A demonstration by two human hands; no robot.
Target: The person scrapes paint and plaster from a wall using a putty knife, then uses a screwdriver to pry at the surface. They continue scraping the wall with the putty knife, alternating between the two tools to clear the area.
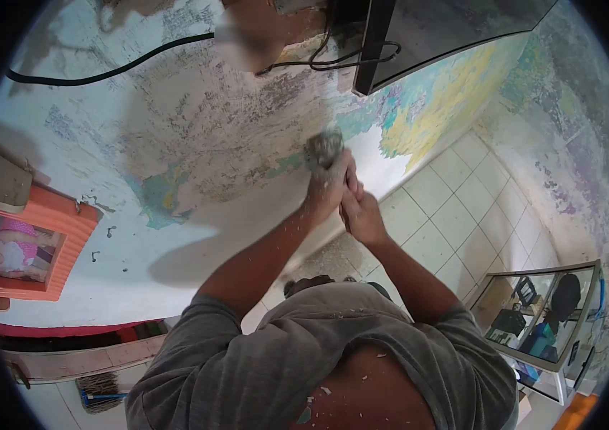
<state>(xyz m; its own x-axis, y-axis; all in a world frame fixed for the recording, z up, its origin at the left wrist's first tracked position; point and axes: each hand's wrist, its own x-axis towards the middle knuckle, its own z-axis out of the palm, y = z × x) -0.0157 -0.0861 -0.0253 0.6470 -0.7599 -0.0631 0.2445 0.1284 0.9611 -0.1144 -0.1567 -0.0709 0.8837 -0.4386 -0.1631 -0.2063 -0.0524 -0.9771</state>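
My left hand (326,190) is closed, with its fingers wrapped round the handle of a tool with a grey metallic head (327,145). Motion blurs the head, so I cannot tell its exact kind. It is up against the wall (218,129), where paint is stripped and patchy. Just behind and to the right, my right hand (364,217) grips the same tool's lower end, close against the left. White dust and flakes lie on my left hand and forearm.
A dark-framed screen (448,43) hangs at the upper right, with a black cable (114,70) running along the wall. An orange picture frame (68,240) is at the left. A glass-fronted cabinet (534,322) stands at the right on tiled floor (455,193). A broom (100,390) lies lower left.
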